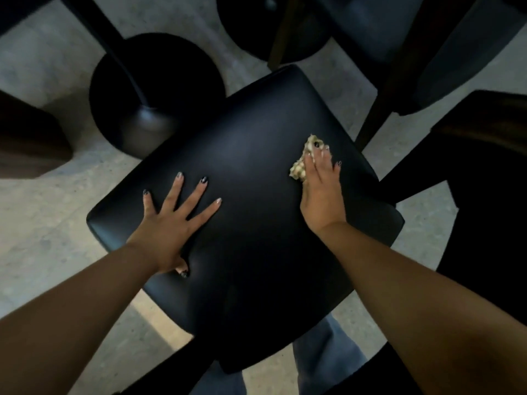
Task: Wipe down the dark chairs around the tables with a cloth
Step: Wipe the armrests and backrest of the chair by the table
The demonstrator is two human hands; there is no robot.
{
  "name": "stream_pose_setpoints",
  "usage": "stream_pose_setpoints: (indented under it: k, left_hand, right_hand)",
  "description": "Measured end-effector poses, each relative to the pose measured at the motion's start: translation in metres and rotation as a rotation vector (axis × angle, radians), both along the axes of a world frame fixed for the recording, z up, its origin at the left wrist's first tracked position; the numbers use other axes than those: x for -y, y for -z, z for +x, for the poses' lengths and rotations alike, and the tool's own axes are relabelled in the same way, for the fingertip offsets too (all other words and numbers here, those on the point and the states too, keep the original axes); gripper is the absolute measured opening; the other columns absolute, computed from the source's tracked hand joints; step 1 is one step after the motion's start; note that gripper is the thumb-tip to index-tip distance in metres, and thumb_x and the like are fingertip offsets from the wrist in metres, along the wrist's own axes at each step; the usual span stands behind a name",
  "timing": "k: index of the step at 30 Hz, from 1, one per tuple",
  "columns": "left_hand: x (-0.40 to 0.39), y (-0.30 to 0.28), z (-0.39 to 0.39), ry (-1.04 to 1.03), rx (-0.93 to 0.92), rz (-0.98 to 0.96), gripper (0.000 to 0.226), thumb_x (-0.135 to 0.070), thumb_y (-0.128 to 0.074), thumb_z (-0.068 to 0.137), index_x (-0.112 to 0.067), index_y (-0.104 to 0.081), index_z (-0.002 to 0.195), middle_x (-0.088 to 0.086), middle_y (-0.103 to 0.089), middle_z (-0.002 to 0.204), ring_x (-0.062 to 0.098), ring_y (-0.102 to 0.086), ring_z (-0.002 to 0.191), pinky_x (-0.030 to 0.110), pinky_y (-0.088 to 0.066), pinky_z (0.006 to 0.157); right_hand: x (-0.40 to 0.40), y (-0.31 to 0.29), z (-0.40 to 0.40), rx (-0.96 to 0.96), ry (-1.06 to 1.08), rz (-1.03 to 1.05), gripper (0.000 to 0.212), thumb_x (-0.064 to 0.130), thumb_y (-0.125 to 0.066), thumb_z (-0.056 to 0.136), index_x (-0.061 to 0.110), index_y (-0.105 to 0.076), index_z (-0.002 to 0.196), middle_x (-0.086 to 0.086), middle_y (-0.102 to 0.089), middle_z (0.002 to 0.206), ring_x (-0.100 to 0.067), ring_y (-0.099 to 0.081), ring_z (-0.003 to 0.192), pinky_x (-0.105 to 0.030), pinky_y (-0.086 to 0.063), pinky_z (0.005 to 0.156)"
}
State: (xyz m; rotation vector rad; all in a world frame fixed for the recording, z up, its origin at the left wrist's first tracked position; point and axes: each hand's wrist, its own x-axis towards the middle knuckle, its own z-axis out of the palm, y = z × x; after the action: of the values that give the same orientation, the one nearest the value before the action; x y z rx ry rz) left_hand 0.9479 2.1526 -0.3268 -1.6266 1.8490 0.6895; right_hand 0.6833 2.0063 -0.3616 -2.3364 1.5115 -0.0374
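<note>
A dark padded chair seat (251,155) fills the middle of the view. My left hand (171,220) lies flat on its left part with fingers spread and straight. My right hand (322,189) presses a small crumpled cream cloth (299,166) onto the right part of the seat, near its right edge; straight fingers cover most of the cloth.
A round black table base (154,92) with its post stands on the pale floor at upper left. A second base (256,27) and another dark chair (427,47) sit at the top. A dark wooden table edge (484,115) is at right, a brown block (25,138) at left.
</note>
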Motion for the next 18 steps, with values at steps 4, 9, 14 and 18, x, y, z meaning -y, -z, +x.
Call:
stream_pose_setpoints:
  k: [4,9,14,18]
  left_hand:
    - [0.001,0.002,-0.002,0.009,0.006,0.003,0.154,-0.068,-0.081,0.046,-0.038,0.039,0.139,0.003,0.046,0.148,0.042,0.043,0.132,0.078,-0.015,0.1]
    - [0.007,0.001,-0.003,0.029,-0.025,0.003,0.152,-0.068,-0.08,0.05,-0.038,0.042,0.136,0.004,0.051,0.144,0.043,0.045,0.129,0.08,-0.012,0.099]
    - [0.006,-0.006,-0.007,0.049,-0.008,0.03,0.147,-0.061,-0.082,0.056,-0.032,0.032,0.145,0.008,0.047,0.146,0.047,0.04,0.132,0.079,-0.013,0.102]
    - [0.007,-0.006,-0.007,0.041,-0.018,0.025,0.147,-0.059,-0.083,0.057,-0.032,0.032,0.145,0.008,0.048,0.145,0.047,0.04,0.132,0.079,-0.013,0.102]
  right_hand:
    - [-0.01,0.003,0.022,0.008,0.192,-0.01,0.059,0.004,-0.045,0.093,0.006,-0.025,0.148,-0.015,-0.015,0.158,-0.028,-0.002,0.147,-0.042,-0.001,0.119]
    - [-0.021,0.002,0.057,0.074,0.473,-0.026,0.057,0.004,-0.039,0.097,0.007,-0.02,0.15,-0.011,-0.011,0.159,-0.026,-0.001,0.147,-0.038,0.0,0.12]
    - [-0.057,-0.007,0.097,0.11,0.682,0.051,0.06,0.006,-0.04,0.097,0.01,-0.015,0.151,-0.007,-0.003,0.16,-0.024,0.005,0.147,-0.038,-0.001,0.12]
    - [-0.088,-0.013,0.104,0.143,0.616,0.16,0.063,0.002,-0.041,0.095,0.011,-0.014,0.152,-0.005,0.0,0.161,-0.023,0.009,0.147,-0.039,-0.003,0.121]
